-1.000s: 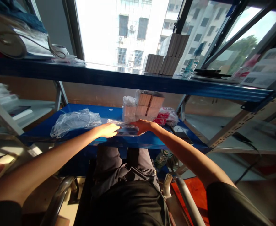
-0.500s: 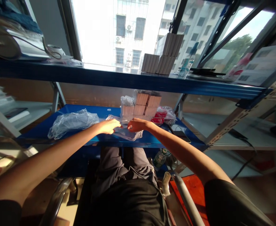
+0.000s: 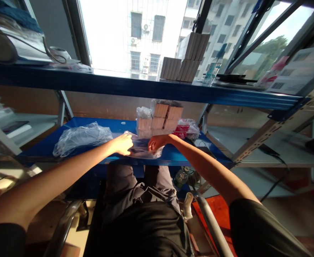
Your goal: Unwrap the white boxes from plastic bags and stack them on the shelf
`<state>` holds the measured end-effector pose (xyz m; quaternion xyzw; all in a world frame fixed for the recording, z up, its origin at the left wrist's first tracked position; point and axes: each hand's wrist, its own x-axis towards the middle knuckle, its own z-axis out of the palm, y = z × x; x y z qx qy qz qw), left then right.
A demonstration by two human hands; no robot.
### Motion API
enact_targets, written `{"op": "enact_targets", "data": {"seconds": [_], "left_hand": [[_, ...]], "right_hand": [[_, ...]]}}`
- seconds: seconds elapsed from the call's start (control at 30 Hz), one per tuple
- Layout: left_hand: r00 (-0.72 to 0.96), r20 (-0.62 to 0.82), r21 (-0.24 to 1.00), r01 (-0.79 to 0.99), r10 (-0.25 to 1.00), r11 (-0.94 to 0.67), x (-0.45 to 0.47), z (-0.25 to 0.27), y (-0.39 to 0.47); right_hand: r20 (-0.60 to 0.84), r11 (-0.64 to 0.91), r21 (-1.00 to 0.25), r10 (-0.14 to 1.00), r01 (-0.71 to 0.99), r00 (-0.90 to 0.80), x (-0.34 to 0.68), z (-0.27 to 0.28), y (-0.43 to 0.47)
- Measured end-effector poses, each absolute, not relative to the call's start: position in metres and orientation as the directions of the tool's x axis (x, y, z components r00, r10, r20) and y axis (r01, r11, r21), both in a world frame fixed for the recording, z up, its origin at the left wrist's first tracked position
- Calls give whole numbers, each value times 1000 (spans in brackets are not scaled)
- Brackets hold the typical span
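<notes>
A clear plastic bag (image 3: 140, 151) is stretched between my two hands, low over the front of the blue shelf (image 3: 170, 155). My left hand (image 3: 123, 144) is closed on the bag's left side, knuckles up. At its other side my right hand (image 3: 157, 142) has its fingers curled and pinched on the plastic. Just behind the hands stands a stack of small pinkish-brown boxes (image 3: 164, 118), partly under clear film. To the left lies a heap of clear plastic bags (image 3: 83, 138). What the bag contains, if anything, I cannot make out.
Red packaging in clear plastic (image 3: 185, 130) sits right of the stack, near a phone (image 3: 206, 151). An upper blue shelf (image 3: 135, 87) crosses above my hands, carrying grey boxes (image 3: 189, 59). Below the work shelf stands a plastic bottle (image 3: 181, 177). Chair armrests flank my body.
My hands have moved apart a little, the left one leftward and the right one slightly rightward, drawing the clear bag wider between them. My knees have spread a little.
</notes>
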<state>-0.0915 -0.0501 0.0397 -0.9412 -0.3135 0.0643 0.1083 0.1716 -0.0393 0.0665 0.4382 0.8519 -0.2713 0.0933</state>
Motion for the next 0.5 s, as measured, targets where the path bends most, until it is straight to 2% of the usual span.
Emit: {"op": "enact_targets", "data": {"seconds": [0.07,0.17,0.23,0.33,0.5], "left_hand": [[824,-33,-276,537,566,-797,-88,41,-57],[878,12,-262,464,478,-846,-84,43,-64],[906,29,-239,417,423,-877,-82,46,-65],[906,53,-199,423,421,-884,-81,48,-62],[807,3,-119,587,591,-801,-92,40,-49]], "right_hand": [[-315,543,-251,737,801,-599,175,67,-35],[-93,640,39,767,768,-635,174,66,-37],[-6,629,135,773,765,-634,169,66,-43],[26,552,149,827,821,-561,159,66,-56],[45,483,115,870,868,-491,161,52,-64]]}}
